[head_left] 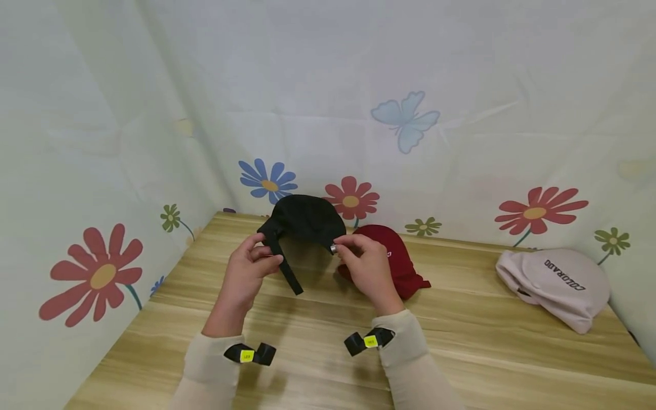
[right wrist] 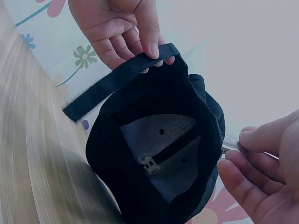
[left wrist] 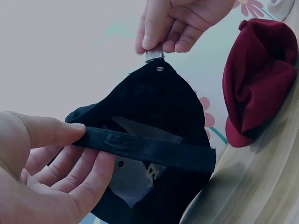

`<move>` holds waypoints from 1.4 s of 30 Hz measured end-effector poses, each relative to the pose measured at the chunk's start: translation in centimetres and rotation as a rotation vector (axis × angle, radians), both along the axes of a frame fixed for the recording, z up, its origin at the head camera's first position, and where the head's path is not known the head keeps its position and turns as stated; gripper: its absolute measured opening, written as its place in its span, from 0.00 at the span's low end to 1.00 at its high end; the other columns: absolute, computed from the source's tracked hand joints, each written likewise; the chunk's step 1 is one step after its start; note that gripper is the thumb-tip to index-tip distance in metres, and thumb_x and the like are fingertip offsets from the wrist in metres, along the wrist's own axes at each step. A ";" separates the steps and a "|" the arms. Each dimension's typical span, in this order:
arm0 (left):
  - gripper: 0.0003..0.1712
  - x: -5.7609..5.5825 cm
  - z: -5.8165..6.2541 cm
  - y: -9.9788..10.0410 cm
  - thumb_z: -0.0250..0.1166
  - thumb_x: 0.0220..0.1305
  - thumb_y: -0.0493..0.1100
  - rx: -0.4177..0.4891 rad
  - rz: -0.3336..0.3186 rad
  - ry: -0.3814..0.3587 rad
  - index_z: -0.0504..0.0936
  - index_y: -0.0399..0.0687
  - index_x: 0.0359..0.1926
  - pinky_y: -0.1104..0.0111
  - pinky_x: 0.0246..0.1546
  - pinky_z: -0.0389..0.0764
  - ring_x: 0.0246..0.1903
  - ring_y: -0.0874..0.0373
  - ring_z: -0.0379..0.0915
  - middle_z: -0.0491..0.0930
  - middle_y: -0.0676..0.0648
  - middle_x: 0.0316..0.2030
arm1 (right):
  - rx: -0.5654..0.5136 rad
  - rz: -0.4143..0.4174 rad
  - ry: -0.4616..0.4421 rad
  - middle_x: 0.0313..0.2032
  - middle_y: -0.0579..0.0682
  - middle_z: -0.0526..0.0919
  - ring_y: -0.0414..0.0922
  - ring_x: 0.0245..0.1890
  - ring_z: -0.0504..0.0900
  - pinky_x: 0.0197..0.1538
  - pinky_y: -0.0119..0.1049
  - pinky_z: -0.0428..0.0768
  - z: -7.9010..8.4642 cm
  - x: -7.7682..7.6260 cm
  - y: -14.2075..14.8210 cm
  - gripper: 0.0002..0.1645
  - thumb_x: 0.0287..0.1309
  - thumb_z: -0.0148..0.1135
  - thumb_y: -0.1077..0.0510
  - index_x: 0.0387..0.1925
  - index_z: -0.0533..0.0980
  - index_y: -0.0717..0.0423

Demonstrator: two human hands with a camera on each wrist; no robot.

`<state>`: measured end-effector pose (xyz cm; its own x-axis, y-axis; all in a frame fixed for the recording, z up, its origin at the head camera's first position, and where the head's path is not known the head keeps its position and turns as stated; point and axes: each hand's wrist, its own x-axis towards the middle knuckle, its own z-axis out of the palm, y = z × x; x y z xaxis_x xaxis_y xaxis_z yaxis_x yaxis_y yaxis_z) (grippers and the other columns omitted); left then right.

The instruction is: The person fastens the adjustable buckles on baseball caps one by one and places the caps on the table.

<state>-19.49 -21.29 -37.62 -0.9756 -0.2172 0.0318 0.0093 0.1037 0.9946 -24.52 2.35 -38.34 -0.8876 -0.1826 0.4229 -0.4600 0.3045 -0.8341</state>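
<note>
A black cap (head_left: 307,218) is held up above the wooden table, its inside facing me in both wrist views. My left hand (head_left: 248,267) pinches the cap's loose adjustment strap (left wrist: 145,148) near its base, and the strap's free end hangs down. Between the thumb and fingers of my right hand (head_left: 365,265) is the small metal buckle (left wrist: 154,54) on the opposite side of the back opening. Pale lining (right wrist: 163,154) shows inside the crown. Strap and buckle are apart.
On the wooden table (head_left: 307,364), a dark red cap (head_left: 394,262) lies just behind my right hand. A pale cap lettered COLORADO (head_left: 558,285) rests at the far right. Behind the table hangs a white curtain (head_left: 318,136) printed with flowers and a butterfly.
</note>
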 end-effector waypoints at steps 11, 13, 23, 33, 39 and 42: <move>0.14 0.0 0.0 0.2 0.68 0.59 0.33 -0.027 0.079 0.063 0.78 0.32 0.44 0.60 0.38 0.86 0.27 0.60 0.81 0.82 0.48 0.32 | -0.017 0.005 -0.013 0.32 0.46 0.85 0.42 0.30 0.81 0.37 0.32 0.83 0.1 -0.1 0.1 0.08 0.60 0.66 0.56 0.41 0.84 0.49; 0.13 0.1 0.0 0.2 0.69 0.58 0.36 -0.037 0.100 0.075 0.80 0.33 0.42 0.61 0.37 0.86 0.27 0.59 0.82 0.83 0.48 0.31 | -0.021 0.007 -0.028 0.32 0.46 0.85 0.42 0.30 0.81 0.37 0.33 0.83 0.0 -0.1 0.1 0.08 0.60 0.66 0.56 0.41 0.84 0.49; 0.16 0.7 0.6 0.4 0.72 0.56 0.44 -0.023 0.155 0.129 0.82 0.38 0.41 0.65 0.31 0.86 0.25 0.56 0.81 0.84 0.50 0.29 | -0.059 0.077 -0.126 0.33 0.48 0.86 0.44 0.30 0.85 0.40 0.33 0.85 -0.4 -0.2 0.3 0.09 0.59 0.67 0.55 0.42 0.84 0.48; 0.26 0.4 0.7 0.4 0.70 0.57 0.33 -0.083 0.077 0.104 0.75 0.44 0.57 0.71 0.36 0.84 0.33 0.61 0.80 0.80 0.46 0.36 | 0.034 0.162 -0.207 0.35 0.47 0.85 0.51 0.33 0.85 0.42 0.36 0.85 -0.6 -0.7 0.8 0.09 0.58 0.67 0.57 0.42 0.84 0.46; 0.37 0.5 0.7 0.2 0.68 0.59 0.33 -0.208 -0.023 0.065 0.65 0.47 0.68 0.75 0.40 0.81 0.40 0.57 0.79 0.78 0.40 0.42 | 0.059 0.190 -0.190 0.37 0.47 0.85 0.50 0.33 0.85 0.43 0.36 0.84 -0.8 -1.0 1.1 0.07 0.60 0.65 0.57 0.40 0.85 0.45; 0.39 0.6 0.8 0.2 0.68 0.59 0.34 -0.243 -0.043 0.055 0.63 0.47 0.70 0.75 0.41 0.81 0.41 0.55 0.78 0.77 0.40 0.42 | 0.062 0.185 -0.179 0.38 0.47 0.84 0.47 0.32 0.84 0.44 0.36 0.85 -0.7 -1.0 1.1 0.08 0.61 0.64 0.58 0.40 0.85 0.46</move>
